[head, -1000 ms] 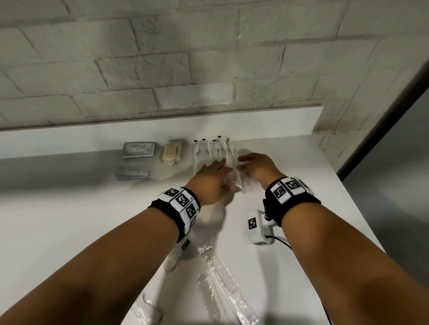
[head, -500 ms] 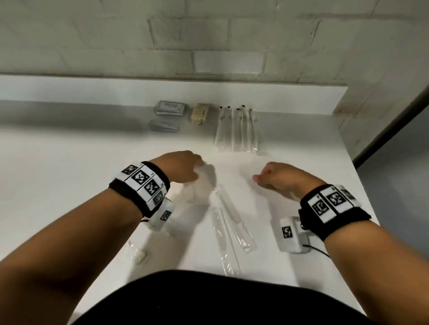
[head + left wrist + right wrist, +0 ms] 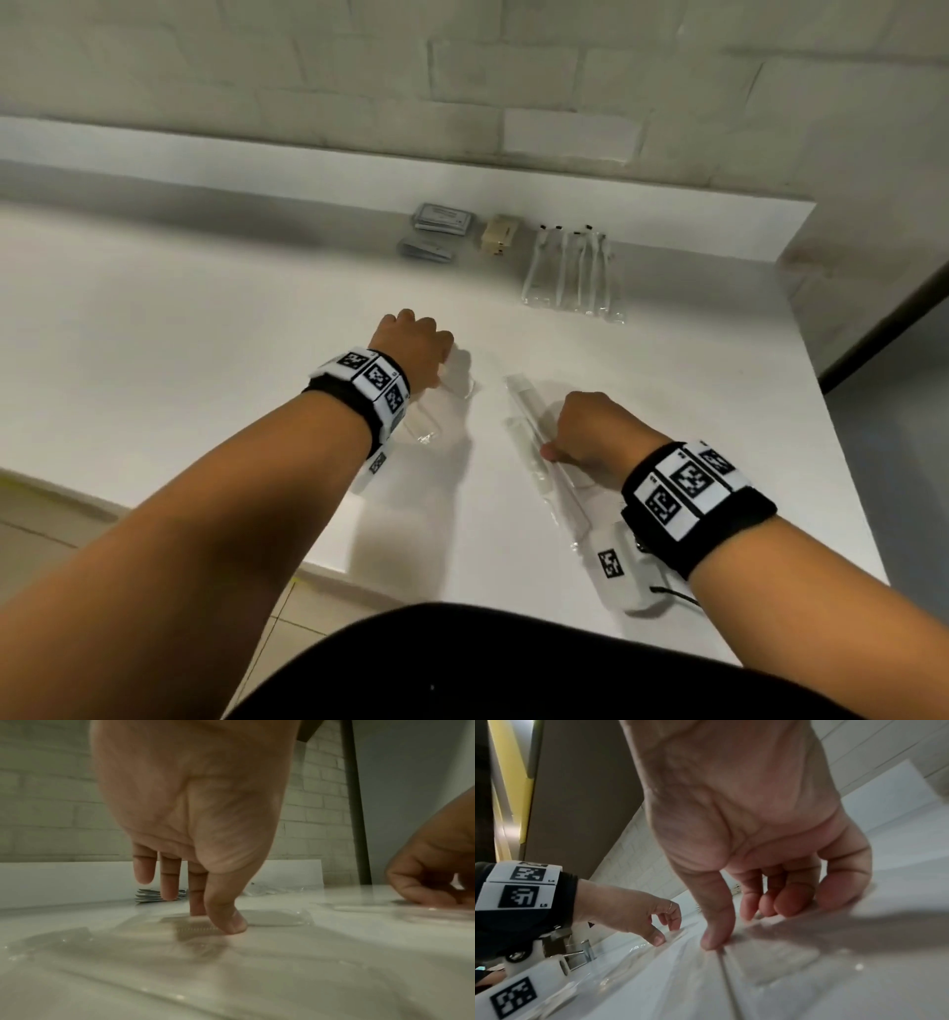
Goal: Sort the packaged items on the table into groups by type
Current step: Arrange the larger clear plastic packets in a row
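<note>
A: Right hand [image 3: 752,841] status?
B: Fills upper centre of frame; thumb tip touches a clear long packet [image 3: 731,973] lying on the white desk [image 3: 898,862], fingers curled above it.
A: Left hand [image 3: 634,914]?
B: Centre left; thumb touches another clear packet [image 3: 639,949].

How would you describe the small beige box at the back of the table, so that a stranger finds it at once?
Look along the back edge of the white table, under the brick wall. Three groups lie in a row there; the beige box is the middle one, between the grey packets and the clear wrapped sticks. It alone is beige and blocky.
</note>
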`<state>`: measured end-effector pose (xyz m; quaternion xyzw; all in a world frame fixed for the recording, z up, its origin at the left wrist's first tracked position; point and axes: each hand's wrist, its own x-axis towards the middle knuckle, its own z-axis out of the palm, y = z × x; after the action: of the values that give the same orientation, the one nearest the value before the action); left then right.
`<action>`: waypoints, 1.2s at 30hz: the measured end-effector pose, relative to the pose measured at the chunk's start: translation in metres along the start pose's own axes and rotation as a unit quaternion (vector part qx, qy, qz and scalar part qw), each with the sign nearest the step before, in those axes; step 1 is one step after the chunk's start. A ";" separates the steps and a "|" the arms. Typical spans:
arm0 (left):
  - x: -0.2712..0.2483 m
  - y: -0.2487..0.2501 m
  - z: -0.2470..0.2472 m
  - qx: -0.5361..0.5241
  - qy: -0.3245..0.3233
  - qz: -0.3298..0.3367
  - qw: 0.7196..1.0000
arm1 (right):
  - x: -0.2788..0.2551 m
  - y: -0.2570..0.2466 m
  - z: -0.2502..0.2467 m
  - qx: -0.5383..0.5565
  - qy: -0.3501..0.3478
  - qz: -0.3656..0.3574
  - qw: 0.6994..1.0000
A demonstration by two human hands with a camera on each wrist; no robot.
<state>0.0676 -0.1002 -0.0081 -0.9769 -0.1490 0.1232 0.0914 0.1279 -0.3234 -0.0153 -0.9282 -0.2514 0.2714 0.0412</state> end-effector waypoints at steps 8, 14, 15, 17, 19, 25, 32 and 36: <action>0.003 0.001 -0.007 -0.023 -0.060 -0.011 0.998 | -0.005 0.000 -0.002 -0.018 -0.025 0.062 0.998; 0.007 -0.008 -0.011 -0.048 -0.080 0.020 0.995 | -0.010 -0.017 -0.004 -0.052 -0.038 0.094 0.994; 0.007 -0.008 -0.012 -0.049 -0.084 0.029 0.995 | -0.015 -0.015 -0.007 -0.053 -0.022 0.090 0.994; 0.008 -0.011 -0.016 -0.058 -0.093 0.051 0.993 | -0.031 -0.013 -0.012 -0.025 0.004 0.097 0.995; 0.009 -0.018 -0.022 -0.089 -0.095 0.081 0.988 | -0.044 -0.009 -0.010 0.037 0.029 0.130 0.990; -0.015 -0.037 -0.042 -0.075 -0.176 0.182 0.964 | -0.053 -0.025 0.024 -0.011 0.017 0.171 0.985; -0.042 -0.032 -0.015 0.011 -0.176 0.238 0.955 | -0.044 -0.060 0.032 -0.032 0.006 0.172 0.985; -0.048 -0.032 -0.007 0.014 -0.147 0.255 0.956 | -0.041 -0.076 0.035 -0.043 0.012 0.146 0.988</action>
<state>0.0167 -0.0865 0.0158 -0.9522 0.0947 0.2863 0.0484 0.0462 -0.2795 -0.0097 -0.9589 -0.1245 0.2525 -0.0357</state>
